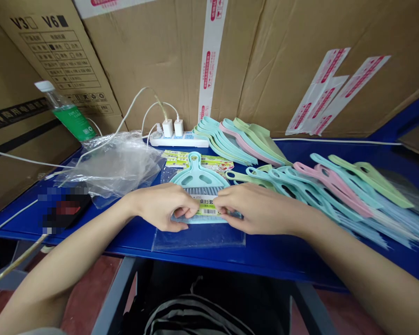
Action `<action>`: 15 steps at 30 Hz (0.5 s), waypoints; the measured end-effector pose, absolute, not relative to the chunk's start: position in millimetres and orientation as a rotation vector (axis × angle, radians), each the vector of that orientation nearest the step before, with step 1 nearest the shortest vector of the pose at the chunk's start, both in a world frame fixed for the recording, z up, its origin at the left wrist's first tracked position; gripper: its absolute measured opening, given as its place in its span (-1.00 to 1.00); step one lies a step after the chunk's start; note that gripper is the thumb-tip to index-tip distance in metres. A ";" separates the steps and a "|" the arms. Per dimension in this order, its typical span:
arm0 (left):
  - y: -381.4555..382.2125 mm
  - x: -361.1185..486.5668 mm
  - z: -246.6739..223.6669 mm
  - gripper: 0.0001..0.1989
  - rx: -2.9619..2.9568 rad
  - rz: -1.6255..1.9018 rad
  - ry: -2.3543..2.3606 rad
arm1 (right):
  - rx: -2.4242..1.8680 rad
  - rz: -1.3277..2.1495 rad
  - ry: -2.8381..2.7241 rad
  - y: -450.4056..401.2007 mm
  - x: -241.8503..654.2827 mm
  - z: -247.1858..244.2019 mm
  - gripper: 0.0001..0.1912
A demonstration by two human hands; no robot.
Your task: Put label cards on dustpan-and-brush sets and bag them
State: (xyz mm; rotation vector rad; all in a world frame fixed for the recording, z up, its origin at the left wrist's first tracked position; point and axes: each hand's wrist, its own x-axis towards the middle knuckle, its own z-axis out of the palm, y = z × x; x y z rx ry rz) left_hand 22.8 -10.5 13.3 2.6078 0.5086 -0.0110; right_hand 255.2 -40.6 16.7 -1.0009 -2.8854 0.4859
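Nearest you, striped fabric (195, 314) at your lap; then the blue table (265, 251), its front edge running across before you. On it, one transparent plastic bag (199, 239), near edge towards you. Over the bag's far part, between your hands, one light-blue dustpan (195, 176) with its brush (199, 191) nested across it; whether the set is inside the bag or on top, you cannot tell from here. Long axis: handle pointing straight away from you, wide mouth nearest. Printed label card (209, 211): laid crosswise over brush and pan. Left hand (165, 204): fingers curled inward at the card's left side. Right hand (251, 209): likewise at its right; neither hand clearly nearer. Whether they pinch card or film is hidden. Beyond the handle, more printed cards (214, 163). Farther left, loose plastic bags (115, 158); farther right, assorted pastel brushes (321, 179). Behind, nested dustpans (237, 139) and a white power strip (195, 140); lastly, cardboard (153, 56).
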 end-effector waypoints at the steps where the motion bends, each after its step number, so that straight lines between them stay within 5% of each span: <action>1: -10.6 22.8 13.5 -0.89 2.604 -0.013 0.503 | -1.009 0.480 -2.890 -41.1 255.1 16.9 -0.81; 15: -10.1 24.0 12.2 -0.82 2.628 -0.002 0.537 | -1.154 0.451 -2.985 -45.1 254.6 19.8 -0.80</action>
